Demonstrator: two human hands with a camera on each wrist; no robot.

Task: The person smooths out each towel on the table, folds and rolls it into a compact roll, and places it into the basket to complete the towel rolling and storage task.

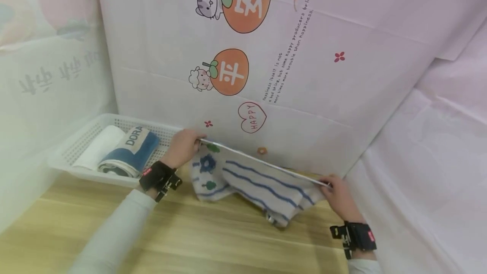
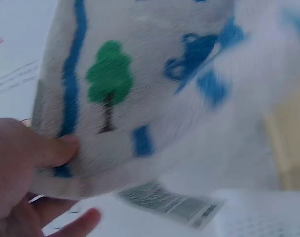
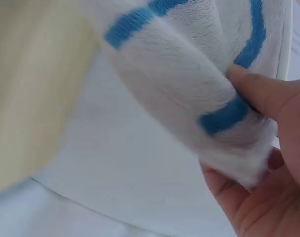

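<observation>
A white towel (image 1: 262, 181) with blue wavy stripes, a blue flower and green trees hangs between my hands, its top edge stretched taut. My left hand (image 1: 182, 147) pinches the upper left corner. At the other end, my right hand (image 1: 338, 198) pinches the upper right corner. The left wrist view shows the thumb of the left hand (image 2: 21, 168) on the towel (image 2: 154, 98) below a green tree print. In the right wrist view, the thumb of the right hand (image 3: 273, 108) presses on the towel (image 3: 174, 84) beside a blue stripe. The towel's lower part droops in folds near the table.
A white perforated basket (image 1: 77, 145) stands at the left on the wooden table (image 1: 198, 240). Inside lie a white rolled towel (image 1: 99, 145) and a blue folded towel (image 1: 146, 149) with lettering. Printed white sheeting (image 1: 296, 75) rises behind, with more sheeting at both sides.
</observation>
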